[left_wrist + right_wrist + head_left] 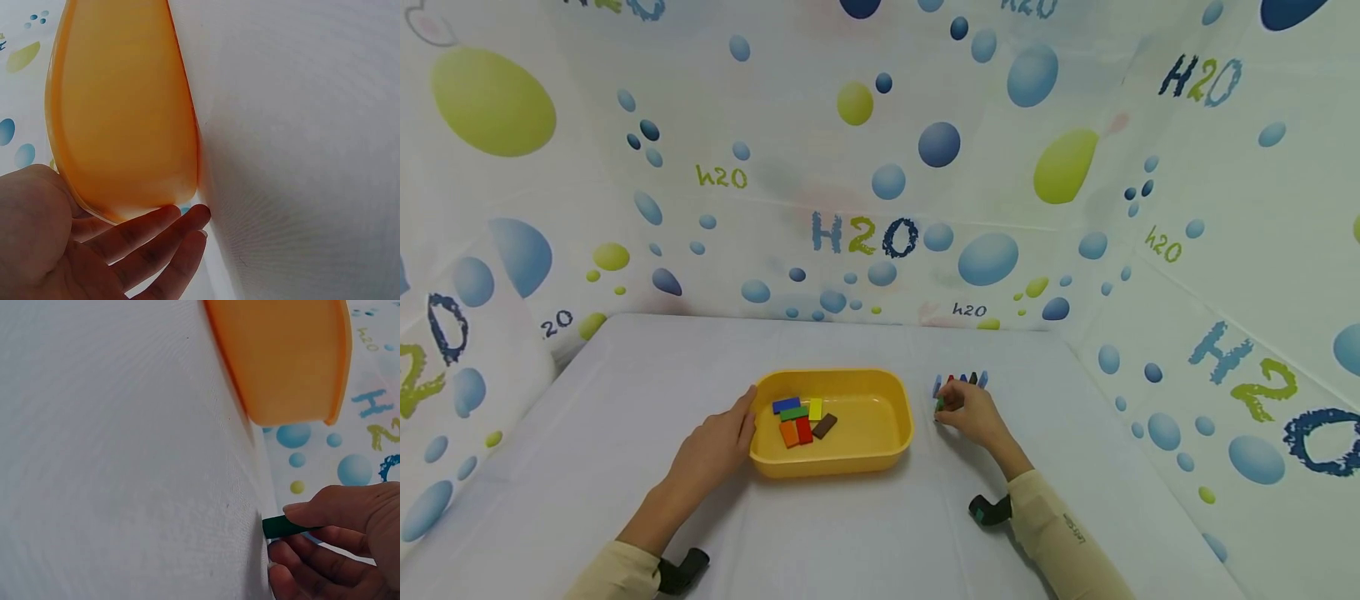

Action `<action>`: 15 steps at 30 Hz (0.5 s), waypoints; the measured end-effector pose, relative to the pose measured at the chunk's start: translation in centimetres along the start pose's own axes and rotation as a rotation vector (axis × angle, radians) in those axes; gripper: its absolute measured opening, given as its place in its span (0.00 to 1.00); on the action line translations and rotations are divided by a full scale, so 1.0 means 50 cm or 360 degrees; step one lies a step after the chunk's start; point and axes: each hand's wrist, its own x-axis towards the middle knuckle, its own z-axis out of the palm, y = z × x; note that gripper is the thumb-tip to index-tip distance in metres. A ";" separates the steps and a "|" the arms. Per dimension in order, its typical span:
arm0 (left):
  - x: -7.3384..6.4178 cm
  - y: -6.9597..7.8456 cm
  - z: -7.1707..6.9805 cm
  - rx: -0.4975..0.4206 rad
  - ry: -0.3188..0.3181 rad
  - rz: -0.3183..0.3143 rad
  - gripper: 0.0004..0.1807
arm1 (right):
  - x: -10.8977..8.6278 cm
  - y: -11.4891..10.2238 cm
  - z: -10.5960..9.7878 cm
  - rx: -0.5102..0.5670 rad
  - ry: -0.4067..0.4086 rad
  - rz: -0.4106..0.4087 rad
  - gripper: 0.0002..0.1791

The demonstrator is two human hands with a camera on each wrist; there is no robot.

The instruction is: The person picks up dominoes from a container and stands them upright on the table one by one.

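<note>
A yellow plastic tray [850, 462] stands on the table with several small flat blocks lying at its left: blue, green, yellow, orange, red and brown. My left hand [718, 442] rests against the tray's left end, its fingers [150, 240] extended and fairly straight along the wall. To the right of the tray, my right hand [973, 412] pinches a green block [284, 526] between thumb and fingers. The block's lower end is at the table surface. Just beyond that hand stand several upright blocks [982, 380] in blue, red and dark colours, partly hidden by the fingers.
A white cloth covers the table [850, 542]. Patterned sheets with blue and green spots rise as a wall [805, 125] at the back and both sides. A dark wrist camera mount sits on each sleeve, one [685, 571] at left and one [990, 510] at right.
</note>
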 end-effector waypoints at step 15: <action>-0.001 0.001 0.000 0.0007 -0.0005 -0.0014 0.30 | -0.007 -0.055 -0.038 -0.0102 -0.0045 0.0004 0.16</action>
